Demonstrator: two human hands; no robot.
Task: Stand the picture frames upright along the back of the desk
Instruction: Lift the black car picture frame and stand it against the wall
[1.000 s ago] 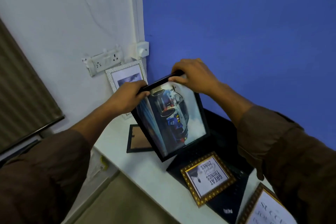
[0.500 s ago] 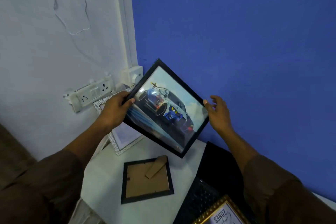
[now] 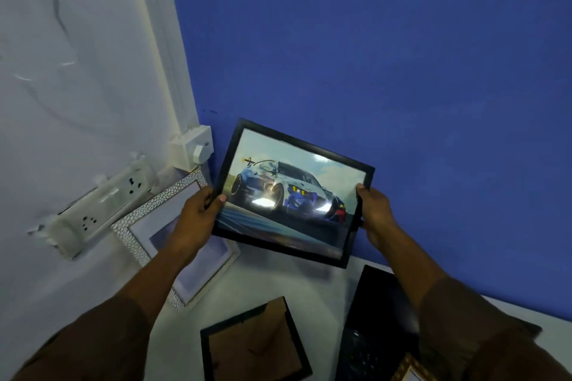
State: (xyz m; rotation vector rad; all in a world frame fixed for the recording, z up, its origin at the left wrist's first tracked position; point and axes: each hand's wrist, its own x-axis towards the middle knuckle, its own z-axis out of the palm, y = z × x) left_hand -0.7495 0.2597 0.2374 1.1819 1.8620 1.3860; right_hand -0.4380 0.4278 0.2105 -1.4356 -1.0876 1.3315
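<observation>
A black frame with a racing-car picture (image 3: pixel 291 192) is held upright, slightly tilted, in front of the blue wall just above the white desk (image 3: pixel 269 284). My left hand (image 3: pixel 198 219) grips its left edge and my right hand (image 3: pixel 376 213) grips its right edge. A white textured frame (image 3: pixel 145 219) leans against the white wall in the corner, partly hidden by my left arm. A small black frame (image 3: pixel 253 346) lies face down on the desk, its brown back and stand showing. A gold frame's corner (image 3: pixel 411 371) shows at the bottom edge.
A white power strip (image 3: pixel 99 210) and a switch box (image 3: pixel 195 148) are fixed to the white wall at left. A black laptop (image 3: pixel 371 318) lies on the desk under my right forearm. The blue wall (image 3: pixel 402 71) runs along the desk's back.
The car frame has been turned to landscape and lowered toward the desk's back by the blue wall. My right hand has closed on its right edge; the view has tilted toward the corner.
</observation>
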